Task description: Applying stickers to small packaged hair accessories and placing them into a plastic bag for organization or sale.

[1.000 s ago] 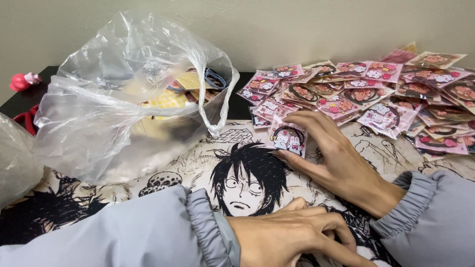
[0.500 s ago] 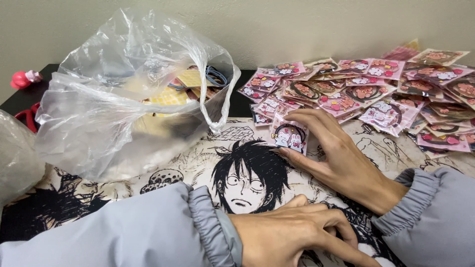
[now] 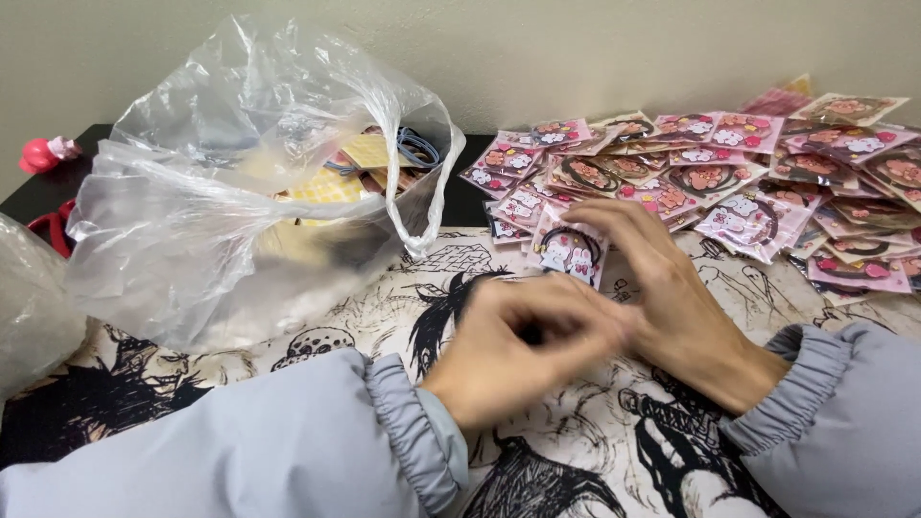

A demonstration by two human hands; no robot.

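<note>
My right hand (image 3: 672,307) lies on the printed black-and-white desk mat (image 3: 384,317), its fingers curled around a small clear packet with a pink card and a black hair tie (image 3: 568,251). My left hand (image 3: 523,350) is raised just in front of it, blurred, its fingers bent toward the right hand and that packet; whether it touches the packet I cannot tell. Both arms wear grey sleeves with elastic cuffs.
A heap of several similar pink packets (image 3: 748,182) covers the back right of the table. A large crumpled clear plastic bag (image 3: 240,201) with yellow items and hair ties stands at the left. Another plastic bag (image 3: 29,307) and a red object (image 3: 43,153) sit at the far left.
My left hand has lifted off the mat and moved up toward the right hand and the packet. The right hand has stayed at the packet, which is tilted up a little more.
</note>
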